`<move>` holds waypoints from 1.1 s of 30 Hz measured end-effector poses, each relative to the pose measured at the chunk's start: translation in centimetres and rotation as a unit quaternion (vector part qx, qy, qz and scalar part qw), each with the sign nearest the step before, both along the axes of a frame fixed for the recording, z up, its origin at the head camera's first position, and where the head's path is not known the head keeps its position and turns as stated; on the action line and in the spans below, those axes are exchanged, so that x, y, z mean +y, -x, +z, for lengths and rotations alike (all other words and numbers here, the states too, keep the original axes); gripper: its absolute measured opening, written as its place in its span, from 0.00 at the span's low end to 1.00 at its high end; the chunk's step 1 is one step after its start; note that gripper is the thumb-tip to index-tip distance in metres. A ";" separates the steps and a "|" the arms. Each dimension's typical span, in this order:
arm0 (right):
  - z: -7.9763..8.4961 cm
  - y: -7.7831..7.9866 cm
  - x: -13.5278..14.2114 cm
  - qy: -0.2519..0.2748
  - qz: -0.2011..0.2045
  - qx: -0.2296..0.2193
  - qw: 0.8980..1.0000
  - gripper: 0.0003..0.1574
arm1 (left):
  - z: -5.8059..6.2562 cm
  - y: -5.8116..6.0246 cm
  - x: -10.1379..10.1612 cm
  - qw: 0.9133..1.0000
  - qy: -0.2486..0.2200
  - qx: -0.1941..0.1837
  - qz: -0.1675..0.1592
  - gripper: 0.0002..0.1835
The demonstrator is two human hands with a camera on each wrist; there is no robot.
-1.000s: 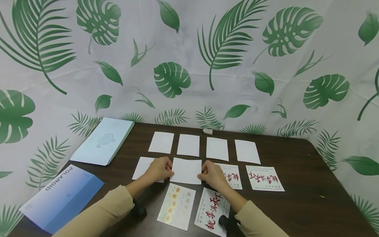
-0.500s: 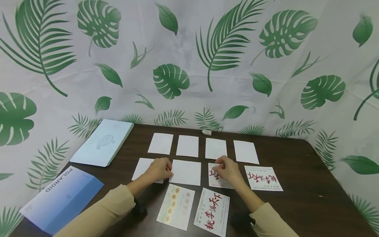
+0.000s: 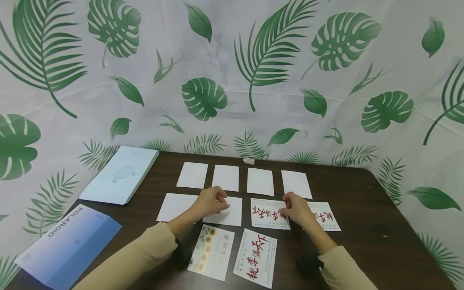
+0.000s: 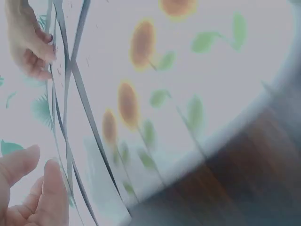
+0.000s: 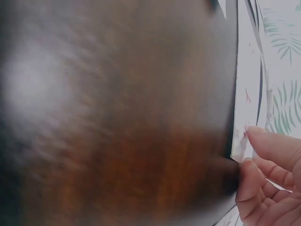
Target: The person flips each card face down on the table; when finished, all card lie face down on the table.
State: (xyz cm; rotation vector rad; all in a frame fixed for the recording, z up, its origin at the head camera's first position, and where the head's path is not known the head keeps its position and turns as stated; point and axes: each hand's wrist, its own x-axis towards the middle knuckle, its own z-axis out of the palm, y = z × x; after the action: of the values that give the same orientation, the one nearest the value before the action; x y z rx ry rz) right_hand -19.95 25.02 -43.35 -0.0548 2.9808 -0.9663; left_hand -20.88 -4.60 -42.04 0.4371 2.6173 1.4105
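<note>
Dark brown wooden table borders the red-lettered white rectangular card, its right edge pinched by fingers of the right hand. The left hand, fingers apart, hovers over the blank white card alongside.

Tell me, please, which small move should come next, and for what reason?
Probably bring the empty left hand to the free left edge of the red-lettered card, since the right hand pinches only that card's right edge.

Rightmost lettered card, its left part hidden behind the right hand.
</note>
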 end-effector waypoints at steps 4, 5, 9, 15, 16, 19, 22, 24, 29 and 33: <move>0.1 0.4 0.1 -0.005 0.014 -0.012 1.000 0.21 | -0.1 0.3 1.8 0.999 -0.023 -0.031 -0.008 0.17; 0.1 0.5 0.1 -0.004 0.018 -0.012 1.000 0.21 | -0.1 0.3 2.3 0.999 -0.028 -0.039 -0.008 0.17; 0.1 0.5 0.2 0.009 0.023 -0.013 1.000 0.22 | -0.1 0.8 3.7 0.996 -0.045 -0.071 -0.008 0.18; -0.4 0.3 0.7 0.036 0.014 0.013 0.999 0.17 | -0.1 1.4 5.2 0.993 -0.068 -0.095 -0.011 0.20; -0.6 0.3 0.8 0.044 0.016 0.022 0.999 0.16 | -0.1 1.5 5.5 0.993 -0.071 -0.097 -0.010 0.21; -0.9 0.3 1.3 0.068 0.025 0.040 0.997 0.14 | -0.2 1.7 6.0 0.992 -0.077 -0.097 -0.010 0.20; -1.0 0.3 1.5 0.096 0.027 0.051 0.994 0.13 | -0.3 1.8 6.6 0.992 -0.079 -0.093 -0.008 0.20; -0.9 0.2 1.5 0.113 0.023 0.052 0.992 0.12 | -0.5 1.8 6.9 0.993 -0.078 -0.086 -0.008 0.18; -1.0 0.4 1.6 0.157 0.008 0.049 0.986 0.11 | -0.8 1.8 7.7 0.995 -0.081 -0.063 0.001 0.12; -1.1 0.3 1.7 0.177 -0.004 0.040 0.983 0.11 | -0.9 1.8 8.2 0.992 -0.106 -0.061 0.008 0.12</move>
State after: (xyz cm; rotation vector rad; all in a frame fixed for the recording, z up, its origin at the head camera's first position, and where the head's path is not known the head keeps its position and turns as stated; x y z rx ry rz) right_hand -20.26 26.76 -44.49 -0.0860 2.8375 -1.5149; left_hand -22.73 3.57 -42.94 0.3423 2.3910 1.6713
